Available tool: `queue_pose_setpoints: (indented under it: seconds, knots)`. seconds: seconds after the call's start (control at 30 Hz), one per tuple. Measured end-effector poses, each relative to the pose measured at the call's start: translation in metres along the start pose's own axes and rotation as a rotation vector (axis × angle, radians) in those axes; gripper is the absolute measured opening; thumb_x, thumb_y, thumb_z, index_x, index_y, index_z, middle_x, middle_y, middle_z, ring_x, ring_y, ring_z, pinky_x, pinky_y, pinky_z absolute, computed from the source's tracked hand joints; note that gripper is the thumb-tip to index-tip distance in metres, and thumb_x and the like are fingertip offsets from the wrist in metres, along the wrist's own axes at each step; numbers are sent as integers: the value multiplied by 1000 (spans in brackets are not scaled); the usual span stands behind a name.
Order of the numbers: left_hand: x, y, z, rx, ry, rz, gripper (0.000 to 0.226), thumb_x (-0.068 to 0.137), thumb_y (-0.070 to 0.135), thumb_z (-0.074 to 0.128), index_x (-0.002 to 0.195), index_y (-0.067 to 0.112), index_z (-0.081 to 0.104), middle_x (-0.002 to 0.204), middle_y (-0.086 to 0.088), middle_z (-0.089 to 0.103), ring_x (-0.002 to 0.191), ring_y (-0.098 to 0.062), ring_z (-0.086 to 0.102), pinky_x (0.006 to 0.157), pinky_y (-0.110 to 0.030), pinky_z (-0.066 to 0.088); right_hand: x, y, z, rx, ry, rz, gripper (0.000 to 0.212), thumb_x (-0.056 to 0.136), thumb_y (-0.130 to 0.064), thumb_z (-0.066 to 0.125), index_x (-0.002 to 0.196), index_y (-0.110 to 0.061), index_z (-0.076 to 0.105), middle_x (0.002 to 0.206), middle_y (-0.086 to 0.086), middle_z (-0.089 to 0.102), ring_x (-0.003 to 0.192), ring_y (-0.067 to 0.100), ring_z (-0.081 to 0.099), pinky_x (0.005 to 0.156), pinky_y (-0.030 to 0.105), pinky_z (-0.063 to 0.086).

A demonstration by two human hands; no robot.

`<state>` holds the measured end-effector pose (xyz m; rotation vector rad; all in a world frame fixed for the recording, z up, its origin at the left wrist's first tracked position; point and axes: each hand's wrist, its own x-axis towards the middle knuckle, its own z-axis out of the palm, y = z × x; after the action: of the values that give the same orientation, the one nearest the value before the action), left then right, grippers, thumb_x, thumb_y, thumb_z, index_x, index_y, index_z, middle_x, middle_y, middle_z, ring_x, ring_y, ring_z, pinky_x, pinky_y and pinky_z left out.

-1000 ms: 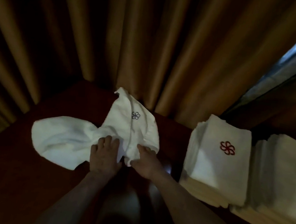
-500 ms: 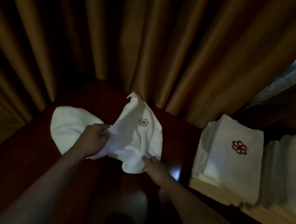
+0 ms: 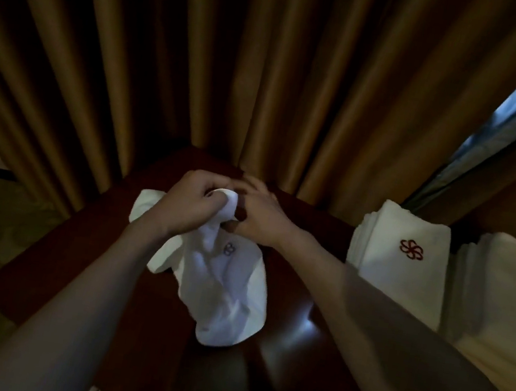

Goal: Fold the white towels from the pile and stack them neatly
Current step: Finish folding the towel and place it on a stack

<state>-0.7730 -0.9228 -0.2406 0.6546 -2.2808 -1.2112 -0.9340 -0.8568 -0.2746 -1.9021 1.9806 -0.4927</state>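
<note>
A dark wooden table (image 3: 296, 330) is set against brown curtains (image 3: 238, 57). Two stacks of folded towels (image 3: 401, 262) are seen at the table's right. Above the table's middle, a white towel (image 3: 225, 285) is gripped at its bunched top by the left hand (image 3: 194, 205) and pinched by the right hand (image 3: 259, 219).

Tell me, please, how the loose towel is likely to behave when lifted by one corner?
Probably floppy: the towel hangs in soft folds below the left hand and right hand pinching its top. Likely light, since fingertips alone hold it up. It should drape rather than roll.
</note>
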Motion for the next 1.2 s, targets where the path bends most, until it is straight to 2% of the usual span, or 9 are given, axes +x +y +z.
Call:
queue_pose_setpoints:
  seconds: [0.1,0.2,0.33,0.43,0.5,0.63,0.73,0.87,1.2]
  knots:
    - [-14,0,-1,45,-24,-9,18,80,38,57,77,24,66,76,2,65,73,-13,62,65,-42,49,-19,4,11,386,7,67,21,81,-25,62,97,-12,67,99,0,67,96,14,61,83,45,50]
    - [-27,-15,1,440,-161,-171,44,70,67,74,94,33,59,89,14,63,83,-7,59,72,-36,49,-47,6,18,637,153,134,14,76,-21,56,68,-20,45,66,-5,43,65,9,41,59,34,35]
    - [-44,-48,25,776,-299,-267,40,72,51,71,103,26,64,105,2,68,96,-22,62,80,-38,51,-84,-7,5,605,126,162,17,78,-25,58,77,-26,42,74,-5,41,67,13,38,61,37,34]
    - [-77,-53,50,630,-204,-309,19,86,39,62,89,20,67,97,-6,70,88,-23,64,72,-33,48,-125,-17,-15,439,6,223,31,85,-35,71,110,-27,56,103,-6,59,91,11,57,81,34,49]
    - [-102,-44,63,416,-154,-284,33,80,50,50,76,22,66,83,1,70,76,-15,62,61,-24,41,-162,-14,-25,346,-175,335,53,80,-42,79,125,-22,60,117,-4,64,104,13,61,92,33,51]
    - [-144,-13,87,317,-116,-115,44,69,56,33,82,30,67,79,14,66,78,-5,60,65,-17,39,-251,-5,-26,250,-426,502,38,69,-48,82,97,-26,69,105,0,72,96,18,70,89,37,57]
    - [-171,14,103,426,-135,-44,49,72,58,41,101,30,69,94,13,66,88,-8,60,73,-31,48,-325,2,-36,346,-294,561,27,78,-41,78,98,-28,67,101,-1,72,93,17,70,86,34,57]
    - [-213,41,138,645,-219,-116,27,88,31,63,114,22,69,105,1,67,93,-17,59,76,-34,48,-421,5,-44,536,-79,595,49,72,-47,79,117,-30,69,114,-8,71,106,15,67,100,39,50]
    - [-239,141,169,274,-479,-260,19,93,10,56,96,21,71,95,-5,71,85,-18,67,72,-28,52,-585,16,-65,586,25,778,41,78,-33,82,116,-25,69,113,-6,72,106,13,68,100,39,52]
